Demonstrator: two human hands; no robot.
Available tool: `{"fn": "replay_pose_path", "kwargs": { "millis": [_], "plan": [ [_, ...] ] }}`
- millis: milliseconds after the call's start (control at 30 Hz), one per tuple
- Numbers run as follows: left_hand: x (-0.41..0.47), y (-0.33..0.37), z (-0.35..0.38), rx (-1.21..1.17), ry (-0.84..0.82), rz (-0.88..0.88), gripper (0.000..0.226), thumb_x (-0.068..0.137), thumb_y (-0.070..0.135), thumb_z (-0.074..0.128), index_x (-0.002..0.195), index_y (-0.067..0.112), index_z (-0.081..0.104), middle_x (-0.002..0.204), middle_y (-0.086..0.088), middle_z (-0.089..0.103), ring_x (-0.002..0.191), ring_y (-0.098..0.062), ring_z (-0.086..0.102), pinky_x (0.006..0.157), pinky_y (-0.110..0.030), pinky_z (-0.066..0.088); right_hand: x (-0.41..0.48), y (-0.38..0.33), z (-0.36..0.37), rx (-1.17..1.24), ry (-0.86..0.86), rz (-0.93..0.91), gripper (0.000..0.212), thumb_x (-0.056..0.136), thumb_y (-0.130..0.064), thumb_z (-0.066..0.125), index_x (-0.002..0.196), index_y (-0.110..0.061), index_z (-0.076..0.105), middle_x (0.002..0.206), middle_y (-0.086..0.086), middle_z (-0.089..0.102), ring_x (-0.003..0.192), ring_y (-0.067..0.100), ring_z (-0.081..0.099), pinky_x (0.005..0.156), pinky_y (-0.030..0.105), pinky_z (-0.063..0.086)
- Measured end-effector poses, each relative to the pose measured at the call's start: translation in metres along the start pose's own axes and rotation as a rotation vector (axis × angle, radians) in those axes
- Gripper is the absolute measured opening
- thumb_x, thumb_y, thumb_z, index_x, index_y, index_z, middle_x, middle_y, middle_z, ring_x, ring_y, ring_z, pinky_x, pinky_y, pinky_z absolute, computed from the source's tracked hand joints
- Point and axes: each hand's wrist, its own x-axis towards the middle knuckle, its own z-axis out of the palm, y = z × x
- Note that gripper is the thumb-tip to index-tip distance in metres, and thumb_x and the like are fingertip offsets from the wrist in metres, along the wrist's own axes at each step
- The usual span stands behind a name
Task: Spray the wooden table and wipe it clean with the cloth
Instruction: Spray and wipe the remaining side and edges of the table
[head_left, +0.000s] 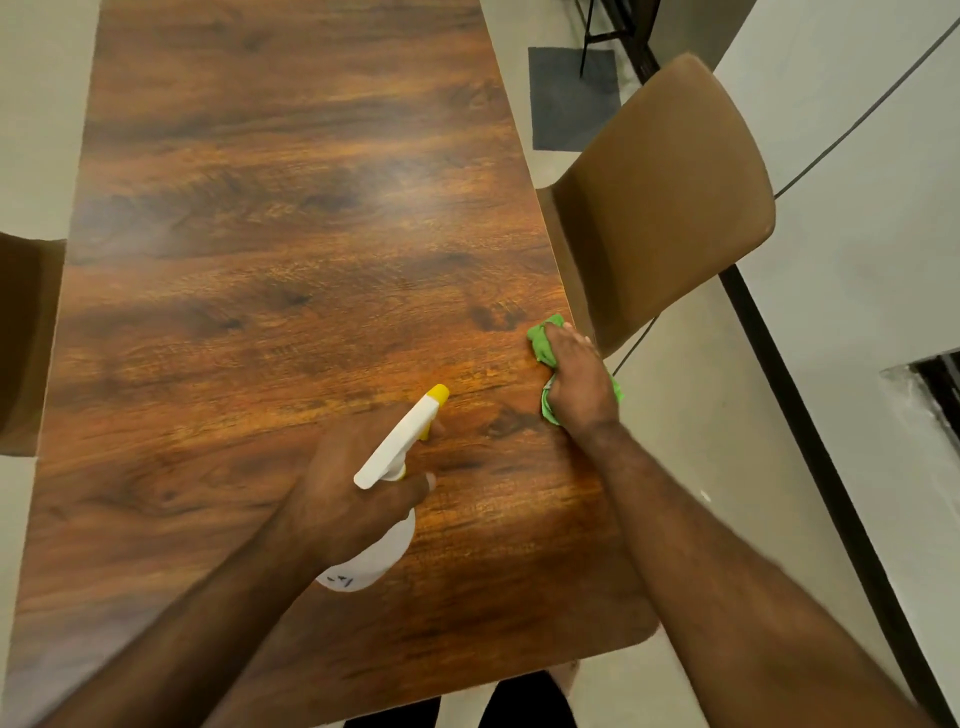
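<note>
1. Left hand (358, 499) is wrapped around the neck of a spray bottle (387, 499), fingers closed on it, one finger at the trigger. The bottle is held above the worktop (260, 234), tilted, with the yellow nozzle (439, 395) aimed away from the person.
2. Bottle: white trigger head, translucent white body. There are black handwritten marks low on the body, too small and blurred to read. No brand label legible.
3. Right hand (576, 379) is pressed palm-down on a green cloth (543, 343), fingers curled loosely over it. The cloth is bunched up and lies on the worktop near its right edge.
4. The worktop is dark wood grain, with a pale hazy patch across the middle.
5. A brown chair (665, 192) stands just beside the right edge; a second brown chair (26, 338) is on the left, partly cut off.
6. A grey mat (571, 98) lies on the floor beyond.
</note>
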Motion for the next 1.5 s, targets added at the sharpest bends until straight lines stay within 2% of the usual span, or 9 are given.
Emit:
{"fn": "replay_pose_path", "kwargs": {
  "millis": [200,400,533,667,800,933,1167,1367,1500],
  "plan": [
    [-0.027,0.016,0.032,-0.03,0.052,-0.044,0.034,0.082,0.008,0.081,0.106,0.027,0.068,0.075,0.011,0.07,0.058,-0.005,0.062,0.057,-0.009,0.043,-0.023,0.014,-0.004,-0.007,-0.057,-0.02,0.074,0.084,0.005,0.055,0.152,-0.02,0.041,0.156,0.008,0.043,0.145,0.027,0.037,0.122,0.042,0.028],
    [-0.06,0.043,0.075,-0.095,0.046,-0.155,0.03,0.085,0.005,0.077,0.098,0.03,0.066,0.07,0.031,0.068,0.053,-0.002,0.064,0.052,-0.006,0.044,-0.129,0.045,-0.025,0.091,-0.09,-0.182,0.078,0.069,0.012,0.049,0.144,-0.01,0.054,0.146,0.011,0.055,0.139,0.028,0.047,0.114,0.046,0.039],
    [-0.076,0.059,0.103,-0.128,0.06,-0.16,0.029,0.084,0.003,0.078,0.104,0.023,0.069,0.067,0.024,0.07,0.051,-0.005,0.063,0.05,-0.006,0.043,-0.19,0.07,-0.035,0.165,-0.138,-0.244,0.079,0.063,0.01,0.047,0.139,-0.011,0.059,0.143,0.012,0.057,0.134,0.023,0.049,0.115,0.029,0.034],
    [-0.096,0.08,0.126,-0.138,0.07,-0.152,0.025,0.084,0.004,0.077,0.101,0.02,0.069,0.067,0.018,0.07,0.053,-0.006,0.063,0.05,-0.006,0.042,-0.228,0.094,-0.065,0.194,-0.286,-0.191,0.066,0.074,-0.01,0.045,0.136,-0.022,0.062,0.14,0.006,0.061,0.123,0.023,0.059,0.11,0.009,0.027],
    [-0.115,0.093,0.141,-0.152,0.099,-0.176,0.025,0.084,0.009,0.078,0.102,0.024,0.068,0.065,0.022,0.067,0.052,-0.007,0.063,0.051,-0.008,0.043,-0.25,0.116,-0.096,0.064,-0.548,-0.137,0.083,0.068,-0.007,0.046,0.145,-0.037,0.052,0.142,-0.003,0.059,0.126,0.02,0.058,0.106,0.017,0.037],
    [-0.131,0.104,0.153,-0.158,0.125,-0.17,0.025,0.084,0.006,0.077,0.101,0.023,0.068,0.067,0.019,0.069,0.054,-0.008,0.063,0.052,-0.008,0.043,-0.266,0.131,-0.122,0.007,-0.679,-0.085,0.089,0.069,0.005,0.051,0.146,-0.038,0.049,0.141,-0.006,0.059,0.127,0.015,0.056,0.101,0.011,0.034],
    [-0.16,0.118,0.175,-0.194,0.183,-0.183,0.023,0.085,0.004,0.076,0.099,0.021,0.069,0.064,0.015,0.068,0.053,-0.006,0.062,0.049,-0.007,0.042,-0.297,0.149,-0.16,0.344,-0.378,0.234,0.069,0.087,0.011,0.052,0.146,-0.024,0.051,0.138,-0.007,0.058,0.123,0.005,0.054,0.096,-0.002,0.03],
    [-0.168,0.129,0.18,-0.208,0.218,-0.182,0.025,0.083,0.005,0.076,0.1,0.022,0.07,0.067,-0.008,0.069,0.049,-0.008,0.061,0.047,-0.01,0.041,-0.307,0.131,-0.188,0.524,-0.264,0.333,0.058,0.095,0.003,0.059,0.146,-0.023,0.051,0.141,-0.01,0.054,0.129,0.007,0.05,0.11,0.02,0.034],
    [-0.17,0.138,0.179,-0.269,0.252,-0.158,0.027,0.082,0.002,0.076,0.1,0.021,0.069,0.077,-0.01,0.071,0.052,-0.017,0.064,0.051,-0.016,0.047,-0.297,0.114,-0.202,0.57,-0.225,0.33,0.058,0.095,-0.002,0.061,0.148,-0.023,0.049,0.142,-0.01,0.053,0.13,0.009,0.05,0.113,0.026,0.036]
  ]
}}
